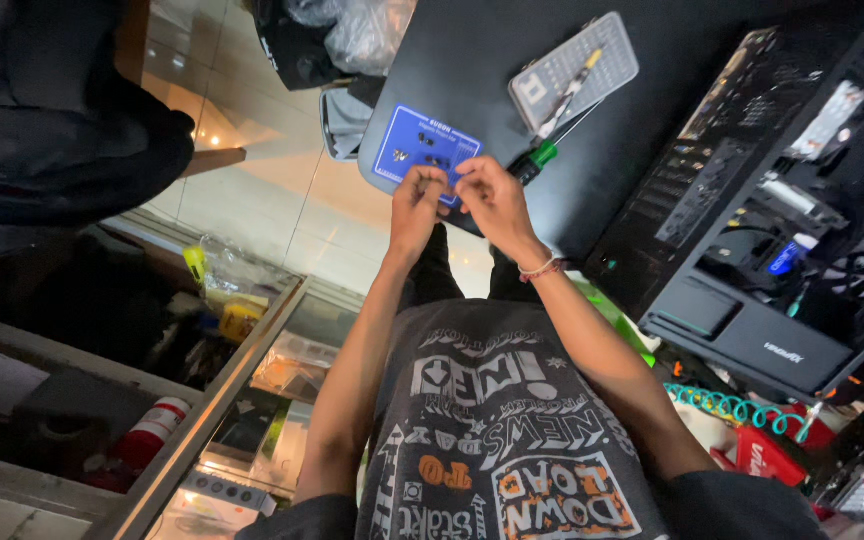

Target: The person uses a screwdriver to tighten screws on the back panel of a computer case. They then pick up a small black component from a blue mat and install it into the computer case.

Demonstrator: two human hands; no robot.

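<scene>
My left hand (417,198) and my right hand (489,195) meet fingertip to fingertip over the near edge of a blue rectangular pad (414,142) on a black table (512,40). The fingers of both hands are pinched close together. Whatever is between them is too small to make out. A beaded band circles my right wrist. Just right of my right hand, a green-handled screwdriver (540,157) lies on the table. Beyond it lies a grey gridded tray (592,50) with a slim tool (572,90) across it.
An open black computer case (752,230) lies at the right, with fans and cables showing. A teal coiled cord (727,405) and red items lie below it. A glass display counter (252,400) stands at the left, and a person in dark clothes (42,110) at the upper left.
</scene>
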